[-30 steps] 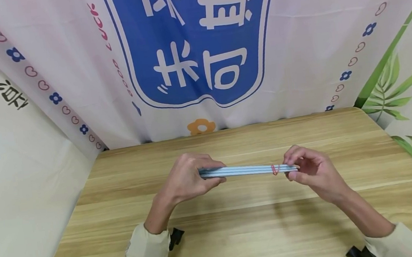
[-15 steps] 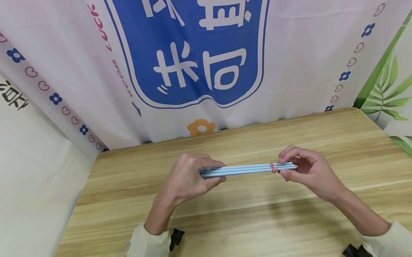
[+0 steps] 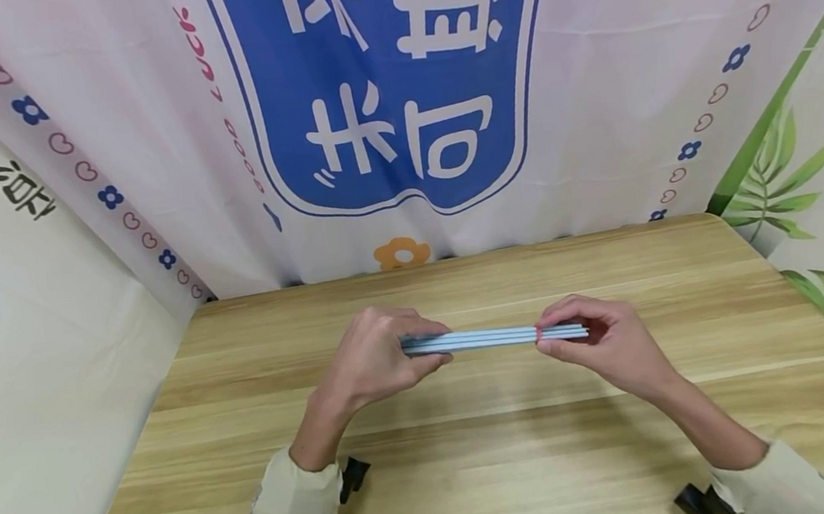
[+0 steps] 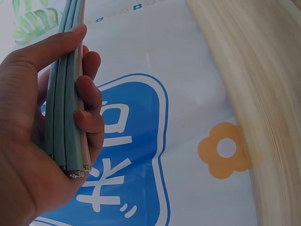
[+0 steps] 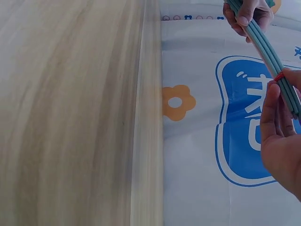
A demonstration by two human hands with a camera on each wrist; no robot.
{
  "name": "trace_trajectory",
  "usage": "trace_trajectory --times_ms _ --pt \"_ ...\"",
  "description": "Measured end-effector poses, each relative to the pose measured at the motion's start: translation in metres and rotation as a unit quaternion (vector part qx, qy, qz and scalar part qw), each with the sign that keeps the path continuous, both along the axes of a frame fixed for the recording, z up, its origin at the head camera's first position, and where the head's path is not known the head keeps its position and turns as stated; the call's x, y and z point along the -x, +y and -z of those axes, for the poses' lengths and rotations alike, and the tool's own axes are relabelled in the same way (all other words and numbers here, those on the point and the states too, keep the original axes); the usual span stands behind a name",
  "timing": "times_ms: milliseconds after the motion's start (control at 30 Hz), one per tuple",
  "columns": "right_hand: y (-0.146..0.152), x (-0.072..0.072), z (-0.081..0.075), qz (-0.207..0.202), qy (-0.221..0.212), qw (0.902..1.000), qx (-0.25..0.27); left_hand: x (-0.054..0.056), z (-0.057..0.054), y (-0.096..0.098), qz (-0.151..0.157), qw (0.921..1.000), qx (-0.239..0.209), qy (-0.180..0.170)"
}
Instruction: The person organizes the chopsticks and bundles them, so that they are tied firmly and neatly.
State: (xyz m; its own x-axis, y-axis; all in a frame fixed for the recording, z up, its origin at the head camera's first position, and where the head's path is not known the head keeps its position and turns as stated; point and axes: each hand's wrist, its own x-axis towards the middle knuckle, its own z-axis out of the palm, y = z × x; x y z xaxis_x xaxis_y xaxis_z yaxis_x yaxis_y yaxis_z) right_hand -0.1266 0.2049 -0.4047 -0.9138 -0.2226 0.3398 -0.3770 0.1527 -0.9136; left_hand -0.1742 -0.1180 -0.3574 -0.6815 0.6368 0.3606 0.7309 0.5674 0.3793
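Bundle of slender pale-blue sticks (image 3: pixel 492 338), held up above the wooden table (image 3: pixel 464 469) in front of me: the left hand (image 3: pixel 377 359) grips one end, thumb and fingers curled round it, while the right hand (image 3: pixel 613 349) pinches the red band (image 3: pixel 538 334) encircling the sticks near their other end, between thumb and fingertips

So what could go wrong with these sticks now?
The band sits near one end of the sticks, by the right hand, so it might slip off if pulled outward. The left hand grips the other end above the table; if it loosens, the sticks could fan out or drop.
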Motion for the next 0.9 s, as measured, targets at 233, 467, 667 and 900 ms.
trace_trajectory --times_ms 233,467,667,900 --pt "-0.005 0.002 -0.002 0.008 -0.004 0.9999 -0.010 -0.003 -0.001 0.000 -0.011 0.9999 0.000 0.006" --pt "-0.015 0.006 -0.005 0.007 -0.013 0.9990 -0.042 -0.006 -0.001 0.007 -0.007 0.9999 0.008 0.002" --pt "-0.025 0.010 -0.009 0.008 -0.053 0.9978 -0.040 -0.008 -0.001 0.009 -0.011 0.9999 0.008 0.007" --pt "-0.024 0.013 -0.012 -0.006 -0.054 0.9971 -0.052 -0.007 -0.001 0.008 -0.025 0.9996 0.009 0.004"
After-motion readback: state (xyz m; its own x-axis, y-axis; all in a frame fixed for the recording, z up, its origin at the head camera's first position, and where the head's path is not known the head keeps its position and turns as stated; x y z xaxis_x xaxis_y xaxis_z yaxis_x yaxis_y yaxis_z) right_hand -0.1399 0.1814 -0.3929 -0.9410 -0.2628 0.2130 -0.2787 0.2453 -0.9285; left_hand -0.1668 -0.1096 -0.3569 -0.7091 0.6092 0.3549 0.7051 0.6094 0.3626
